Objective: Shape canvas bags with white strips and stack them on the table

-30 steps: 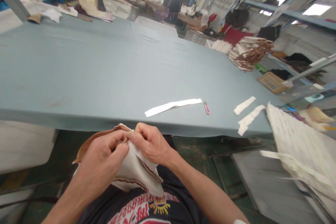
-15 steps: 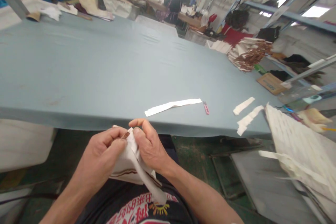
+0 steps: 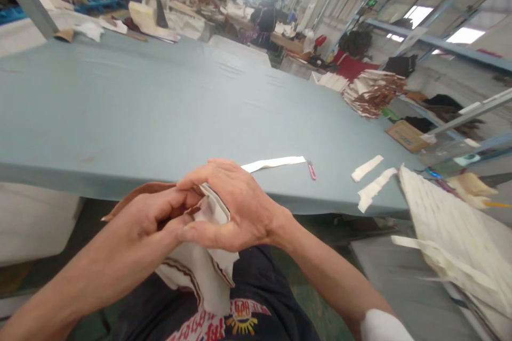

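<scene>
Just in front of the table's near edge, both hands work on an off-white fabric piece [image 3: 208, 272] with dark brown edging. A brown strip [image 3: 138, 192] sticks out behind my left hand; how it joins the fabric is hidden. My left hand [image 3: 150, 226] is closed, pinching the folded part between thumb and fingers. My right hand [image 3: 240, 205] arches over the same part, its fingers across the top and its thumb below, close to the left thumb. The lower fabric hangs in front of my dark shirt. My hands hide much of the piece.
On the grey-blue table [image 3: 172, 112] lie a white strip [image 3: 276, 162], a small pink cutter [image 3: 311, 170] and two cream scraps [image 3: 367, 168]. A stack of pale, brown-edged pieces [image 3: 374, 90] sits at the far right. Cream sheets [image 3: 444, 234] lean at right. A person [image 3: 266, 18] stands beyond.
My right hand has moved from a pinch at the fabric's top to wrapping over it. The fabric has been turned, and the brown strip now shows at the left.
</scene>
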The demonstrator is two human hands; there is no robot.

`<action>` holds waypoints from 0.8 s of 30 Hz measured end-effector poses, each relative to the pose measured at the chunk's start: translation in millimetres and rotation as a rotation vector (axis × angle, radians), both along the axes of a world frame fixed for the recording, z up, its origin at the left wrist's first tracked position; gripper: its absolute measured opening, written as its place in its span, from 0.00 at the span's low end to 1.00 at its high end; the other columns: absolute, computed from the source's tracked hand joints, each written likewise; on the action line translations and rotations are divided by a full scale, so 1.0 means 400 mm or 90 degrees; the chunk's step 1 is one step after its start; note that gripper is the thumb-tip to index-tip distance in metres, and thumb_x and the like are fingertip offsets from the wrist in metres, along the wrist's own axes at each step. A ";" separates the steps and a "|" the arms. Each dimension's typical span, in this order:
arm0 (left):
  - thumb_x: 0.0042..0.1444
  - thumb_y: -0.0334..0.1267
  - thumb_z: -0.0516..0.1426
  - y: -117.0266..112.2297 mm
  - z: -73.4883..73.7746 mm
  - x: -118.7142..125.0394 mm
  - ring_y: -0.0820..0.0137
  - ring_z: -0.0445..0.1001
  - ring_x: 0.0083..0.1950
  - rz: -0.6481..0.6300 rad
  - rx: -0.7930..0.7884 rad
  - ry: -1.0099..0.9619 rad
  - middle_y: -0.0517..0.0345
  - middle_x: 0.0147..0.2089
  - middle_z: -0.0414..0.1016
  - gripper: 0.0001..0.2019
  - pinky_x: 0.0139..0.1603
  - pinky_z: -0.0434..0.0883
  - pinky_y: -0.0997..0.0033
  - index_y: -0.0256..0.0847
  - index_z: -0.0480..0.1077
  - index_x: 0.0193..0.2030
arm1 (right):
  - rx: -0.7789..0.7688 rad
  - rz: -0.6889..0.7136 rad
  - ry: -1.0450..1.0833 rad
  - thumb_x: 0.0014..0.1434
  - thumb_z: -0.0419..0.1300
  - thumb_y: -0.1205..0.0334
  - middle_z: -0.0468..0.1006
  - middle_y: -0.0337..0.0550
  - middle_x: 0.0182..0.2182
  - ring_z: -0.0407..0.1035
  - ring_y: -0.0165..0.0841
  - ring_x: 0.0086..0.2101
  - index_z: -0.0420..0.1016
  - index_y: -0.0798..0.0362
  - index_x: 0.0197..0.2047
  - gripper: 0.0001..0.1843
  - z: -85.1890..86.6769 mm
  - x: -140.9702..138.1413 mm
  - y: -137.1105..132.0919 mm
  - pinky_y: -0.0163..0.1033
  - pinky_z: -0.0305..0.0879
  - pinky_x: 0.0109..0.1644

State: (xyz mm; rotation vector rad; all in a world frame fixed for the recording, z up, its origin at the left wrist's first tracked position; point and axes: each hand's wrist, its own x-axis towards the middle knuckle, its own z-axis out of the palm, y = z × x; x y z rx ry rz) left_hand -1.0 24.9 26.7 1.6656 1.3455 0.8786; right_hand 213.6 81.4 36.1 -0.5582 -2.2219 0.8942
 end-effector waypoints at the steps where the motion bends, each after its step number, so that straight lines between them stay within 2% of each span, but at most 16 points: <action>1: 0.59 0.49 0.61 -0.003 0.003 0.001 0.64 0.78 0.31 -0.010 0.003 0.008 0.59 0.31 0.84 0.13 0.29 0.73 0.73 0.46 0.82 0.31 | 0.015 0.019 -0.023 0.67 0.70 0.45 0.86 0.44 0.44 0.78 0.41 0.46 0.78 0.49 0.54 0.21 0.012 -0.002 0.005 0.51 0.67 0.66; 3: 0.60 0.49 0.60 -0.013 0.005 0.000 0.66 0.76 0.29 -0.031 -0.009 0.019 0.62 0.29 0.81 0.13 0.27 0.71 0.74 0.46 0.79 0.30 | 0.017 0.027 -0.077 0.67 0.70 0.45 0.81 0.37 0.35 0.73 0.37 0.37 0.77 0.47 0.49 0.17 0.022 -0.002 0.013 0.46 0.67 0.56; 5: 0.59 0.47 0.59 -0.025 0.003 -0.002 0.68 0.73 0.26 -0.011 -0.034 0.010 0.65 0.27 0.78 0.11 0.25 0.68 0.75 0.46 0.76 0.30 | 0.028 0.026 -0.115 0.67 0.68 0.49 0.72 0.33 0.28 0.64 0.33 0.30 0.71 0.46 0.38 0.14 0.019 -0.001 0.015 0.42 0.61 0.46; 7: 0.59 0.46 0.58 -0.035 0.000 -0.003 0.68 0.74 0.25 -0.010 -0.079 -0.022 0.66 0.26 0.79 0.09 0.23 0.68 0.75 0.47 0.73 0.32 | 0.050 0.052 -0.133 0.64 0.66 0.55 0.64 0.31 0.25 0.58 0.32 0.28 0.62 0.46 0.31 0.16 0.011 -0.001 0.011 0.41 0.54 0.41; 9: 0.59 0.46 0.58 -0.041 -0.002 -0.003 0.68 0.74 0.24 -0.011 -0.106 -0.057 0.66 0.25 0.79 0.08 0.22 0.69 0.76 0.47 0.73 0.33 | 0.026 0.074 -0.147 0.61 0.63 0.58 0.60 0.31 0.25 0.56 0.31 0.28 0.57 0.46 0.29 0.16 0.004 -0.004 0.003 0.41 0.51 0.39; 13: 0.58 0.44 0.58 -0.041 0.003 0.000 0.69 0.74 0.24 0.005 -0.063 -0.081 0.66 0.24 0.79 0.08 0.22 0.68 0.77 0.47 0.75 0.32 | -0.127 0.063 -0.145 0.61 0.56 0.58 0.57 0.31 0.24 0.53 0.29 0.27 0.56 0.47 0.29 0.13 -0.003 -0.010 -0.015 0.40 0.48 0.35; 16: 0.58 0.43 0.59 -0.040 0.003 0.004 0.69 0.75 0.26 0.021 0.000 -0.059 0.66 0.25 0.78 0.08 0.25 0.69 0.76 0.47 0.77 0.32 | -0.239 0.066 -0.096 0.62 0.57 0.57 0.55 0.31 0.25 0.51 0.28 0.27 0.56 0.47 0.27 0.15 -0.010 -0.012 -0.022 0.38 0.48 0.34; 21: 0.60 0.43 0.59 -0.053 -0.025 0.021 0.69 0.74 0.28 0.076 0.100 -0.057 0.65 0.27 0.78 0.08 0.32 0.71 0.72 0.48 0.78 0.32 | -0.456 0.110 0.022 0.63 0.68 0.47 0.55 0.30 0.26 0.50 0.28 0.29 0.57 0.48 0.25 0.26 -0.028 -0.016 -0.029 0.36 0.51 0.34; 24: 0.64 0.36 0.58 -0.060 -0.055 0.022 0.71 0.77 0.30 0.065 0.191 -0.083 0.66 0.31 0.81 0.09 0.35 0.74 0.73 0.50 0.79 0.35 | -0.569 0.130 0.077 0.58 0.74 0.44 0.55 0.29 0.24 0.49 0.27 0.28 0.58 0.48 0.24 0.30 -0.034 -0.018 -0.036 0.37 0.50 0.34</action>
